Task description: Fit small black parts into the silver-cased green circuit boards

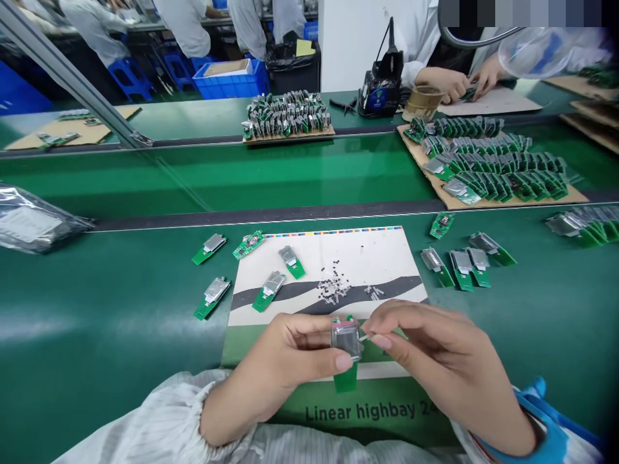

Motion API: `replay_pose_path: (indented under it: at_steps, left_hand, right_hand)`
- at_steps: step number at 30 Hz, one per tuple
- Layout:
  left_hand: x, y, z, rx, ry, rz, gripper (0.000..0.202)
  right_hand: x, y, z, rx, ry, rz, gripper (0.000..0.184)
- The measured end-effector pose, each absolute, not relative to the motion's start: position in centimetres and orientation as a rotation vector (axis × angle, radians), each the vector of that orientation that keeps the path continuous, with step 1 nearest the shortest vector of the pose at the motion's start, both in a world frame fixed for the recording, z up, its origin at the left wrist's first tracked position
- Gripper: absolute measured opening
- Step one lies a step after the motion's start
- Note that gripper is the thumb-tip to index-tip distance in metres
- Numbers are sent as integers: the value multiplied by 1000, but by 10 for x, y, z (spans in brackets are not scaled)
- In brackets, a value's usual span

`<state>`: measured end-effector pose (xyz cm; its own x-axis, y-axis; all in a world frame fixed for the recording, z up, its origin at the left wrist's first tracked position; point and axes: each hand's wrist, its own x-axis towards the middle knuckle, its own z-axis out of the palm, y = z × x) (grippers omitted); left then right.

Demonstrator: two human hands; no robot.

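My left hand (285,361) pinches a small green circuit board with a silver metal shield (346,345), holding it upright over a printed cardboard sheet (387,258). My right hand (435,361) is closed in a pinch at the board's right edge, on something tiny I cannot make out. A heap of small dark parts (333,287) lies on the sheet just beyond both hands. Two similar boards (291,261) lie on the sheet's left side.
More shielded boards lie on the green bench at left (213,298) and right (461,264). Cardboard trays packed with boards stand across the belt (493,167) and further back (286,116). A co-worker's hands (449,82) work at far right. A plastic bag (29,222) lies left.
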<state>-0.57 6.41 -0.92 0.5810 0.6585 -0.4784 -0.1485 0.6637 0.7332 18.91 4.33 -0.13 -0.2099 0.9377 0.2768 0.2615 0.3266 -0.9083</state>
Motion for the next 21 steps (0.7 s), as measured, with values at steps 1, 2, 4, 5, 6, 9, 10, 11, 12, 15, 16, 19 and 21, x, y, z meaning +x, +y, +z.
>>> replay_pose_path:
  at_steps: [1, 2, 4, 5, 6, 9, 10, 11, 12, 15, 16, 19, 21]
  left_hand:
    - [-5, 64, -8, 740, 809, 521, 26]
    - [-4, 64, -7, 778, 793, 528, 25]
    - [-3, 63, -5, 837, 773, 547, 24]
    - [-2, 63, -5, 859, 771, 554, 24]
    - [-1, 63, -4, 876, 774, 561, 24]
    - [-1, 62, -2, 913, 784, 571, 24]
    - [-1, 61, -1, 918, 782, 572, 24]
    - [-1, 61, -1, 921, 779, 572, 24]
    - [-1, 61, 0, 921, 774, 569, 25]
    - [-2, 60, 1, 919, 765, 569, 27]
    - [-2, 61, 1, 924, 764, 568, 27]
    - [-2, 61, 1, 941, 766, 569, 28]
    - [-1, 62, 1, 942, 762, 568, 29]
  right_hand:
    - [188, 42, 0, -1089, -1722, 844, 13]
    - [187, 41, 1, -1087, -1756, 748, 15]
    - [184, 39, 3, -1072, -1791, 598, 22]
    - [182, 37, 3, -1063, -1794, 557, 25]
    - [180, 37, 3, -1061, -1797, 534, 28]
    - [177, 34, 2, -1099, -1834, 479, 27]
    - [177, 33, 2, -1114, -1858, 463, 25]
    - [177, 32, 1, -1124, -1881, 456, 24]
    - [178, 31, 0, -1132, -1896, 465, 24]
    - [181, 27, -4, -1162, -1896, 540, 32]
    - [181, 26, -5, -1177, -1886, 562, 35]
    - [182, 22, -7, -1194, -1880, 576, 39]
    - [182, 22, -8, -1194, -1887, 569, 39]
